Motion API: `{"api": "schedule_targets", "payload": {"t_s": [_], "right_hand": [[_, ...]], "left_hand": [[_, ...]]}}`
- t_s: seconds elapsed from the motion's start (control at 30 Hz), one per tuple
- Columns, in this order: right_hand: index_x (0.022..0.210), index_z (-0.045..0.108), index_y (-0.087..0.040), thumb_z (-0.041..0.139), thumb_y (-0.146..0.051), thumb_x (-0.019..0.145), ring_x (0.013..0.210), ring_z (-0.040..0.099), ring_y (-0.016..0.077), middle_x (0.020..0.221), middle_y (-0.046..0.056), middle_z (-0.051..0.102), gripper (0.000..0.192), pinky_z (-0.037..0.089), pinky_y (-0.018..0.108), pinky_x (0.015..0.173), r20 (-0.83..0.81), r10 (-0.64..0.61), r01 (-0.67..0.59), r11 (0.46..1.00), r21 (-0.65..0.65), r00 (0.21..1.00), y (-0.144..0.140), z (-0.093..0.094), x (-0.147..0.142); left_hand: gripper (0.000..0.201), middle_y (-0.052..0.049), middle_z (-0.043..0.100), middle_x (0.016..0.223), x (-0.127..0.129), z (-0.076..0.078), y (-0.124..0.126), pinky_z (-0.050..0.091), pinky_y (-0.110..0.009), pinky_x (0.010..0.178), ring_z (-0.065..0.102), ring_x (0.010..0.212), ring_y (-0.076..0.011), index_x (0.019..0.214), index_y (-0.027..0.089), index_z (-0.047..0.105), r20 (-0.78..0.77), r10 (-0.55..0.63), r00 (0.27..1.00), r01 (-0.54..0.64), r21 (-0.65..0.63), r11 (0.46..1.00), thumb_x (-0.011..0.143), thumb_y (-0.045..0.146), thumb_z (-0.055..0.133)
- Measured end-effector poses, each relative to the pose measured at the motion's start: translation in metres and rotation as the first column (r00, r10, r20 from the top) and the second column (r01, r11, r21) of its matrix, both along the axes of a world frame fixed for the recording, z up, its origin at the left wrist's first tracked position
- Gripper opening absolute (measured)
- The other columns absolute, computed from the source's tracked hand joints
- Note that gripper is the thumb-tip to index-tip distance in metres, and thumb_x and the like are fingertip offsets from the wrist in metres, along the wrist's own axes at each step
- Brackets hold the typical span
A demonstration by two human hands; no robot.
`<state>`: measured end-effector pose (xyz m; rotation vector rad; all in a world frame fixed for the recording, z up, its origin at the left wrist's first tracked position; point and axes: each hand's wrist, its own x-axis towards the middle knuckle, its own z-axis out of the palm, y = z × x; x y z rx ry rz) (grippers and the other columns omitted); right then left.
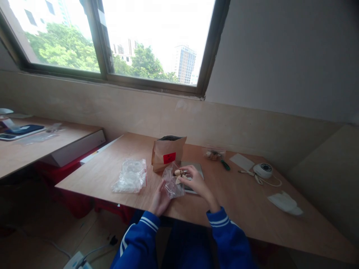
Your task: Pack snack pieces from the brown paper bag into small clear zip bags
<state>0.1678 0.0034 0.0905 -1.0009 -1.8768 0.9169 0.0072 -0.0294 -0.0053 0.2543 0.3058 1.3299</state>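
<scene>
My left hand point(160, 198) grips the lower left edge of a clear plastic bag point(173, 189) near the table's front edge. At the bag's upper right, my right hand point(195, 181) pinches several pale, tan dried pieces point(178, 173), with some darker bits among them; their exact kind is too small to tell. Partly hidden under my right hand lies a flat device with a silvery top point(199, 170). Just behind the bag stands a brown paper pouch point(168, 151), its top open and a red label on its front.
A pile of clear zip bags point(130, 175) lies left on the table. Farther right are a filled zip bag point(213, 154), a green-handled tool point(225, 164), a white rectangular sheet point(241, 161), a round white device with a cable point(263, 170) and a crumpled white item point(285, 203).
</scene>
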Motion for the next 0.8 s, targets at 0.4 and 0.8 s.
{"api": "schedule_targets", "payload": {"t_s": [0.4,0.8], "right_hand": [[0.111,0.060,-0.020,0.072,-0.039,0.075,0.099,0.063,0.0205,0.109,0.008,0.068,0.042,0.051,0.034,0.086,-0.428,-0.079,0.166,0.971,0.171,0.900,0.058,0.070,-0.025],[0.109,0.064,-0.023,0.056,-0.031,0.087,0.112,0.058,0.0190,0.116,0.007,0.065,0.025,0.044,0.033,0.099,-0.099,0.115,-0.046,0.849,0.526,0.989,0.111,0.082,-0.073]], "left_hand": [[0.033,-0.010,0.069,0.114,-0.005,-0.017,0.004,0.041,-0.041,0.105,0.059,0.116,-0.0241,0.118,0.015,0.062,0.038,-0.055,0.998,0.056,-0.024,0.998,0.092,0.030,0.048],[0.030,-0.008,0.072,0.105,-0.002,-0.020,0.004,0.039,-0.041,0.107,0.060,0.115,-0.0228,0.110,0.018,0.065,0.023,-0.060,0.998,0.061,-0.015,0.998,0.092,0.034,0.048]]}}
